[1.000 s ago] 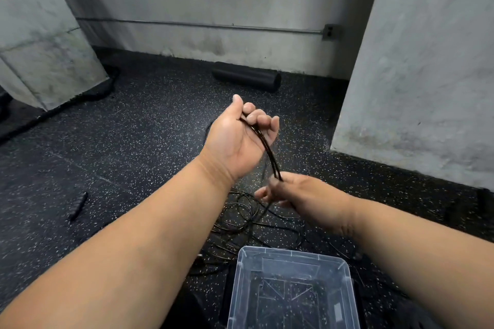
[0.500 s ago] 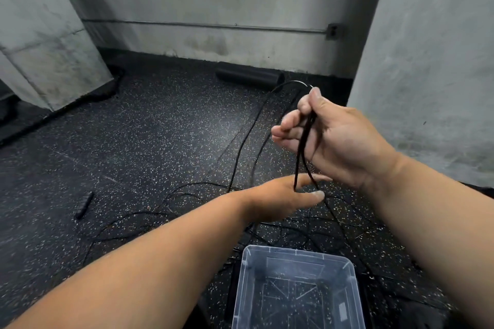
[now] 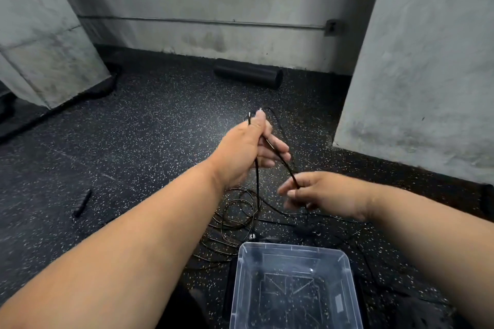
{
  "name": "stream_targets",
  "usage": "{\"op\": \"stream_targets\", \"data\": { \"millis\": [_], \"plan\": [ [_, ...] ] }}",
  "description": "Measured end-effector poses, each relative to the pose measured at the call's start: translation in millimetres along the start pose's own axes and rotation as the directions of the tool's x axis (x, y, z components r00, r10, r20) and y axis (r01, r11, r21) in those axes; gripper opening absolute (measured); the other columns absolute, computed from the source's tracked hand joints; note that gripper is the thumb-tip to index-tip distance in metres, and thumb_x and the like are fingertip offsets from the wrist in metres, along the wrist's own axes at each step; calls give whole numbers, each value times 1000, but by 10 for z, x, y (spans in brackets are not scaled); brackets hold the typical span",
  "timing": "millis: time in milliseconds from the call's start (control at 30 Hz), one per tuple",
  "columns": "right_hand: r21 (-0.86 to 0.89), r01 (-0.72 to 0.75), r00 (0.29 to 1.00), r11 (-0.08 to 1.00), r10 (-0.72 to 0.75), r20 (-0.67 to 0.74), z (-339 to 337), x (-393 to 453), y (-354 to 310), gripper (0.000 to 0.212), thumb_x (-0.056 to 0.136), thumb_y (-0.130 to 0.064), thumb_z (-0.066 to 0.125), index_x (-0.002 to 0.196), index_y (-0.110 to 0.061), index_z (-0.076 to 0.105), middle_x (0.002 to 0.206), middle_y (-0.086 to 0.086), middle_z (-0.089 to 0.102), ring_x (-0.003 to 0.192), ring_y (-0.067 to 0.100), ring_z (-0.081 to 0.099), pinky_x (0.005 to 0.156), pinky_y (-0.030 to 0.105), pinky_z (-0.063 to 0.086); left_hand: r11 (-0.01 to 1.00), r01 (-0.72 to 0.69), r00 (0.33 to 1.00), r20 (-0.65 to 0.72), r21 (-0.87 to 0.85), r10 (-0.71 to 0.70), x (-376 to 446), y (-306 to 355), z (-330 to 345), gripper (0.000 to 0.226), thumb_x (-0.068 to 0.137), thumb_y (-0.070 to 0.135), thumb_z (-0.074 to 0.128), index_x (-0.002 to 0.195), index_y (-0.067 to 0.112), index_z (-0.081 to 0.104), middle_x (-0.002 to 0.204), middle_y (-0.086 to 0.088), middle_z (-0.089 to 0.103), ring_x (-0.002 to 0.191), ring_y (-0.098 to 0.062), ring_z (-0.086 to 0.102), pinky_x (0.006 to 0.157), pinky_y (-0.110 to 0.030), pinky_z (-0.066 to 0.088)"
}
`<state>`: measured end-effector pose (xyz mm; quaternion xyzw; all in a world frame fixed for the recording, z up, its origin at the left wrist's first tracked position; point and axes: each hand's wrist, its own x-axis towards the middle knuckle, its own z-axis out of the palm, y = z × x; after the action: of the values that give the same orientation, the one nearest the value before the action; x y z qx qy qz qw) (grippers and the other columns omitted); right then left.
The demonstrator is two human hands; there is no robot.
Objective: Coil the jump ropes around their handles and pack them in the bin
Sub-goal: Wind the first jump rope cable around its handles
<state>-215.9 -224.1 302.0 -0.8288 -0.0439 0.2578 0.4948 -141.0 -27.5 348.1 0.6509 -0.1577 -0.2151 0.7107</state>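
While the clear plastic bin (image 3: 344, 262) at the bottom of the frame is empty, we judge the task hardly begun. Most jump rope cord (image 3: 238, 211) lies loose on the speckled floor at centre. Our left hand (image 3: 240, 155) grips several cord strands; our right hand (image 3: 326, 195) pinches one strand. A lone handle (image 3: 82, 203) waits at left.

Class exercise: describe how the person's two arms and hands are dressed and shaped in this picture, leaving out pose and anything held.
Both forearms are bare to the picture's edge: no sleeves, gloves, watch, bracelet or rings show. The left hand and right hand are ungloved, with short nails. The right hand's fingertips are motion-blurred, so finer detail there cannot be told.
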Motion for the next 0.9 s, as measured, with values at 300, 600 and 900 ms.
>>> {"op": "stream_targets", "data": {
  "millis": [300, 600, 900],
  "plan": [
    [16, 264, 870, 964, -231, -436, -100, 12, -57, 28, 108, -43, 45, 108, -37, 72, 101, -10, 77, 91, 7, 73, 70, 23, 58, 950, -42, 993, -114, -311, 7, 53, 167, -5, 34, 115, 42, 33, 95, 20, 48, 96, -17, 79, 86, -30, 79, 56, -25, 56],
    [-681, -201, 820, 704, -259, -510, -310, 7, 46, 38, 107, -51, 43, 81, -27, 55, 63, -9, 58, 62, 14, 57, 52, 29, 40, 998, 40, 992, -118, 50, -34, 52, -3, -20, 29, 116, 36, 35, 100, 18, 49, 103, -9, 81, 81, -15, 79, 51, -18, 49],
    [-6, 157, 829, 988, -136, -542, -279, 21, -214, 25, 106, -38, 55, 98, -23, 74, 78, 4, 77, 58, 18, 72, 57, 35, 60, 989, 111, 994, -29, 95, -109, 74, -152, -200, 63, 101, 76, 37, 126, 22, 57, 113, -4, 81, 66, -9, 73, 43, -15, 41]
  ]
}}
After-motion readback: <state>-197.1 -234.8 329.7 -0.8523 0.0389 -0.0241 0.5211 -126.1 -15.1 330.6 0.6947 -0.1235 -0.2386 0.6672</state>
